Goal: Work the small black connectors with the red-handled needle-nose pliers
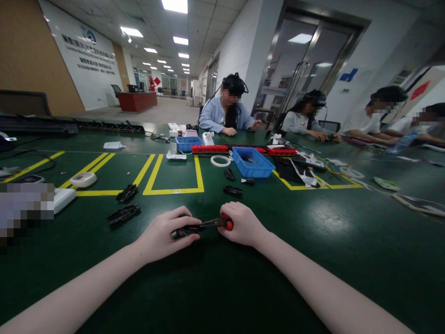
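Observation:
My left hand (pixel 163 236) presses a small black part (pixel 184 230) against the green table (pixel 222 278), fingers closed over it. My right hand (pixel 241 225) grips a screwdriver with a red-and-black handle (pixel 227 223). Its dark shaft (pixel 208 224) runs left to the part under my left hand. Both hands lie close together near the table's front middle. Loose black plastic pieces lie beyond them: one (pixel 232 190) straight ahead, another (pixel 124 214) and a third (pixel 127 193) to the left.
A blue bin (pixel 253 162) and a white ring (pixel 220 161) sit past yellow floor-tape lines (pixel 174 190). Red trays (pixel 209 149), a second blue bin (pixel 188 143) and white devices (pixel 83 179) lie around. Several other people sit along the far and right table edges.

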`<state>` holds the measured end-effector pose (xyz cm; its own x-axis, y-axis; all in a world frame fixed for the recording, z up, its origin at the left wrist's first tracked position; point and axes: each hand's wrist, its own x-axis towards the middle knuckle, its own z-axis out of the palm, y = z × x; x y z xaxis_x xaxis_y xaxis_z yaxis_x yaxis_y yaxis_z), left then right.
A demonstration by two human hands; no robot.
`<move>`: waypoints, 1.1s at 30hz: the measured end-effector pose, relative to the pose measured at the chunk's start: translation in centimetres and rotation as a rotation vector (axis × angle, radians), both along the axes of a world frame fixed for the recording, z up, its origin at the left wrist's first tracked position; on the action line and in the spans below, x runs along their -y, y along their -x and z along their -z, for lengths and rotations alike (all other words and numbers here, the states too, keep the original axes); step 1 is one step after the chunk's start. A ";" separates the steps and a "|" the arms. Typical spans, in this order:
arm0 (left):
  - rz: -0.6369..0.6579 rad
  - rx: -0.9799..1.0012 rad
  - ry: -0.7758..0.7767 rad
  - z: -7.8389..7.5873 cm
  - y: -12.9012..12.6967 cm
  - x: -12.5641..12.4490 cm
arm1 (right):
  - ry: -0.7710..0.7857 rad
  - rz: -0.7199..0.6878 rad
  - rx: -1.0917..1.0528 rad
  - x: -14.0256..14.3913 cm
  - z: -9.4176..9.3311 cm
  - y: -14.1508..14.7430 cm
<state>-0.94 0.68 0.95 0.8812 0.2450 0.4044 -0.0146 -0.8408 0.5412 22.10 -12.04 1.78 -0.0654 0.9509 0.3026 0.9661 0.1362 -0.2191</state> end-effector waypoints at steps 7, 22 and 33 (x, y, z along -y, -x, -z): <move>0.002 -0.030 0.005 -0.1 0.0 0.0 | 0.036 -0.003 0.008 0.1 -0.3 0.3; 0.000 -0.062 0.068 -0.3 0.1 0.0 | 0.034 0.012 0.002 0.0 -0.2 0.0; 0.015 -0.055 0.060 -0.3 0.1 0.0 | 0.048 0.018 -0.010 0.1 -0.3 0.1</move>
<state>-1.04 0.63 1.30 0.9053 0.2541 0.3405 0.0042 -0.8068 0.5908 22.03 -12.15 2.12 -0.0453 0.9652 0.2574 0.9660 0.1079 -0.2349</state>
